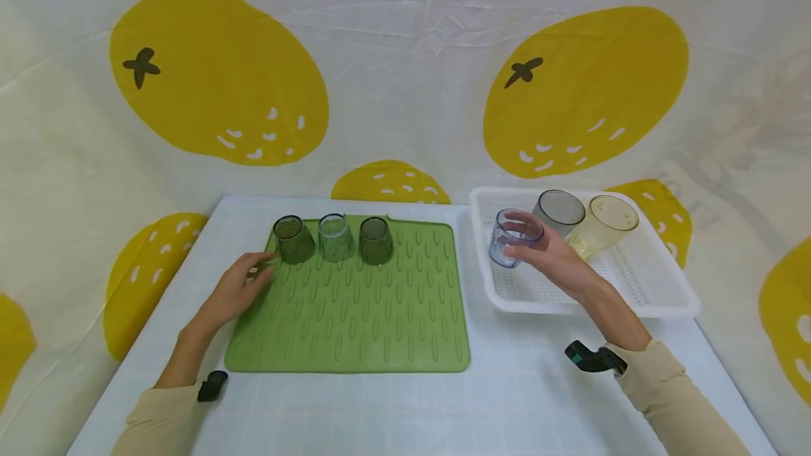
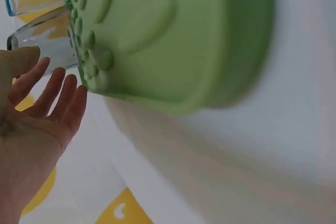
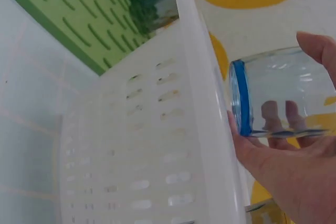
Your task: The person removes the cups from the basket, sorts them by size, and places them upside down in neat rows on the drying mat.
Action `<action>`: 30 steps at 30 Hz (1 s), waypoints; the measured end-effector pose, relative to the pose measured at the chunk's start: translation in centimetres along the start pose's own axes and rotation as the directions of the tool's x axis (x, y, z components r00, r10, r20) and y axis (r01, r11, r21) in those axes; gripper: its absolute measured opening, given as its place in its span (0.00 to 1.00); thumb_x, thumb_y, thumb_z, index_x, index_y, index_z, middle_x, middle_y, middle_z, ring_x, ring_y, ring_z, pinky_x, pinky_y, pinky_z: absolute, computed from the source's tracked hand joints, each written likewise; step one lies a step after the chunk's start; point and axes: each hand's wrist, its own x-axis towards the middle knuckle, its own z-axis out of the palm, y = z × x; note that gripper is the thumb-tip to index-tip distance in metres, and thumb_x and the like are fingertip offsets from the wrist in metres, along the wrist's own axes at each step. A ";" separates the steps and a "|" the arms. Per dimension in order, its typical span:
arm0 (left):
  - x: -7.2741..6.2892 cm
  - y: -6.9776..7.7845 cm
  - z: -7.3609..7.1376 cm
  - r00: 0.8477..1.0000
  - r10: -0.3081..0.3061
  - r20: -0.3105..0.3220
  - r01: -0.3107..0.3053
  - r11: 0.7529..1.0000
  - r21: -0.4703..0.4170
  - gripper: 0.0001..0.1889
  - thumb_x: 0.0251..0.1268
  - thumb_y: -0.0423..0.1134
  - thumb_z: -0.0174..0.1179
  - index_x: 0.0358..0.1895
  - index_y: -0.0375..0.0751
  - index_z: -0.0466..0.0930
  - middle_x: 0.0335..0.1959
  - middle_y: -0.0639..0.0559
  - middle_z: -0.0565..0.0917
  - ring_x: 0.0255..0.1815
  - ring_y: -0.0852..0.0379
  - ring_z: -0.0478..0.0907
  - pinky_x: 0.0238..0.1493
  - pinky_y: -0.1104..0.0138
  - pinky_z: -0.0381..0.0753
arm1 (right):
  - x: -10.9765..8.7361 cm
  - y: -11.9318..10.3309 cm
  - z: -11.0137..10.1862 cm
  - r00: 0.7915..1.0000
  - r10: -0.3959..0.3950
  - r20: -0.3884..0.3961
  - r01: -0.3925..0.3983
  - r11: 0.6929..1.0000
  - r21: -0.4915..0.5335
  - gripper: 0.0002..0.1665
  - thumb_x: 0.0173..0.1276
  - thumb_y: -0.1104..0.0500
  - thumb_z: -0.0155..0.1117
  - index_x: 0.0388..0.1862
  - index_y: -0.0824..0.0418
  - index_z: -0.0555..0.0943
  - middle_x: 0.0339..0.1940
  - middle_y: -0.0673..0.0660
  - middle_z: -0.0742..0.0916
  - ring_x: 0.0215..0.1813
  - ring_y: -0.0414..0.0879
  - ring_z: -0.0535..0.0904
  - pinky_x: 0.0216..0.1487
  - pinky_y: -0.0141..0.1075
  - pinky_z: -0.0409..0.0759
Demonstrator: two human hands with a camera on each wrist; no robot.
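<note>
My right hand (image 1: 557,259) grips a clear drinking glass with a blue tint (image 1: 498,248) by its side, over the left end of the white basket (image 1: 659,305). In the right wrist view, thumb and fingers lie on opposite sides of this glass (image 3: 281,85), and a blue band rings one end. My left hand (image 1: 236,287) holds nothing. Its fingers are loosely bent at the left edge of the green drying mat (image 1: 348,329), close to a dark glass (image 1: 296,241). A pale bluish glass (image 1: 336,239) and a dark grey glass (image 1: 376,242) stand beside that one in a row.
A grey-tinted large glass (image 1: 559,210) and a yellow-tinted large glass (image 1: 611,220) lean in the slotted basket, partly behind my right hand. Basket and mat sit side by side on a pale table (image 1: 380,414). A fruit-print cloth (image 1: 405,90) hangs behind.
</note>
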 end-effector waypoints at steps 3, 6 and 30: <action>0.3 0.8 0.3 1.000 -0.015 -0.013 0.015 1.000 -0.018 0.20 0.82 0.33 0.52 0.68 0.24 0.71 0.61 0.28 0.75 0.58 0.33 0.76 0.57 0.41 0.76 | 0.1 -0.4 0.2 0.999 -0.003 -0.038 0.003 1.000 -0.007 0.34 0.75 0.62 0.66 0.76 0.54 0.66 0.73 0.58 0.73 0.65 0.41 0.79 0.60 0.30 0.79; 0.5 1.6 0.6 0.999 -0.035 -0.013 0.034 0.998 -0.043 0.21 0.83 0.36 0.51 0.69 0.27 0.71 0.63 0.31 0.75 0.60 0.36 0.76 0.58 0.44 0.77 | 0.3 -0.8 0.6 0.998 -0.015 -0.062 0.016 1.000 0.020 0.34 0.75 0.63 0.66 0.76 0.53 0.67 0.73 0.58 0.73 0.66 0.42 0.78 0.61 0.30 0.79; 2.9 6.8 2.8 0.997 0.043 -0.061 -0.056 0.975 -0.215 0.20 0.81 0.36 0.54 0.69 0.31 0.73 0.62 0.35 0.79 0.59 0.48 0.78 0.53 0.79 0.75 | 2.1 -1.2 5.8 0.988 -0.114 -0.109 0.134 0.971 0.196 0.38 0.69 0.73 0.65 0.76 0.57 0.66 0.69 0.56 0.76 0.68 0.48 0.74 0.61 0.31 0.77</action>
